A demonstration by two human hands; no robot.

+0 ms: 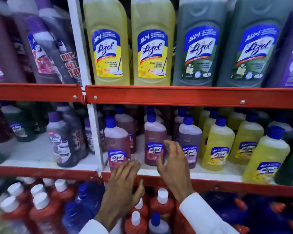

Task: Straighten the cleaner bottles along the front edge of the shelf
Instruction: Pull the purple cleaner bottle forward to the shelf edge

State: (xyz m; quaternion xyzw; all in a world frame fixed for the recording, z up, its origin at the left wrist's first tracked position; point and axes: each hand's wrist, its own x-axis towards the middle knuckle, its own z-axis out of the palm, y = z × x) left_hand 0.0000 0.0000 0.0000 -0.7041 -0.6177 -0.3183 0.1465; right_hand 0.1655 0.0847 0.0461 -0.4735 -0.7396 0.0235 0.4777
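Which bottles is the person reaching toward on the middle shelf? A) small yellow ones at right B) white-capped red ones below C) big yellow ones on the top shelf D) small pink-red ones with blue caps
D: the left hand and right hand are both open at the small pink-red bottles on the middle shelf, neither closed on one.

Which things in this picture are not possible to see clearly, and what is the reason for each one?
- Head view: the lower label of the pink bottle is covered by the left hand.
- The right hand is motion-blurred; contact with the middle pink bottle cannot be judged.
- The caps of the large yellow bottles are cut off by the top edge.
- The purple bottles at left are blurred; their labels are unreadable.
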